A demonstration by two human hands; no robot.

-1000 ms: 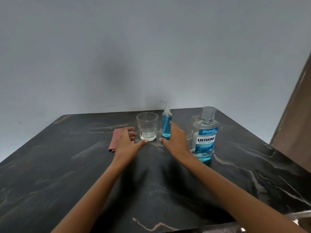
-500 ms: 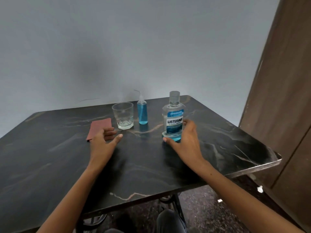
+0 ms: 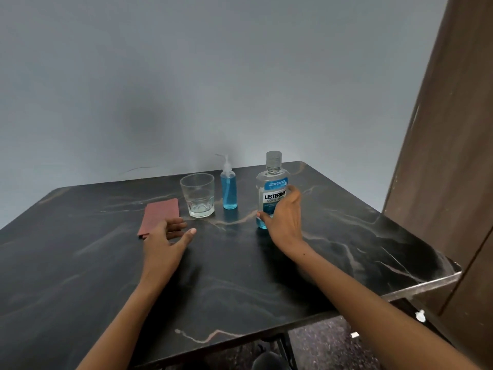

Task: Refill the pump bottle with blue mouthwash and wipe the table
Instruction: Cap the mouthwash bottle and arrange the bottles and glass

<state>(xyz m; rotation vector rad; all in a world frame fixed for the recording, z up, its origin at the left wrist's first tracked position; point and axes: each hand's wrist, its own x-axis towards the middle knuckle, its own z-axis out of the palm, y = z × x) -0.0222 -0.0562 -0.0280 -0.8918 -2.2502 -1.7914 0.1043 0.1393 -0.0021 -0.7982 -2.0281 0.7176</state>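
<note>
Right hand (image 3: 284, 220) wraps mouthwash bottle (image 3: 272, 188), hiding lower label; left hand (image 3: 166, 236) loose, empty, near cloth (image 3: 158, 216).

I see a plain room in a home: a dark marble-patterned table (image 3: 240, 276) against a bare grey wall (image 3: 186, 76), a brown wooden door (image 3: 453, 156) at right, and a clear blue-labelled mouthwash bottle (image 3: 272, 189) beside a clear drinking glass (image 3: 198, 194).

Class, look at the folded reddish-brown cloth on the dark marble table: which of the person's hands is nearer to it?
Left. The left hand lies at the folded reddish-brown cloth, overlapping its near corner in this view. The right hand is across the table, curled round the clear Listerine mouthwash bottle.
</note>
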